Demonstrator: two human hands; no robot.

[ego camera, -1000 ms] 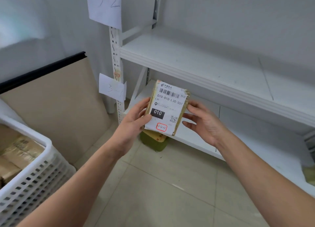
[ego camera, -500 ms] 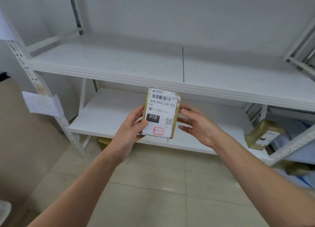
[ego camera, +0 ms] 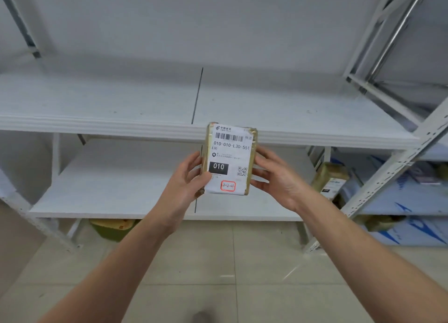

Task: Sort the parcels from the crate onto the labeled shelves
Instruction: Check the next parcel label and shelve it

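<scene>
Glossy tape wraps the cardboard parcel (ego camera: pixel 229 159) under a matt paper label (ego camera: pixel 230 153); shelf (ego camera: pixel 97 104) boards matt white.

Both arms stretched forward — left hand (ego camera: pixel 187 180) in from 7 o'clock, right hand (ego camera: pixel 278 180) from 4 o'clock, each pinching the parcel (ego camera: pixel 229 153).

Red-boxed handwriting (ego camera: pixel 228 186) on the parcel (ego camera: pixel 230 150) is illegible; the lower shelf (ego camera: pixel 109 189) half hides a green box (ego camera: pixel 111 229).
</scene>
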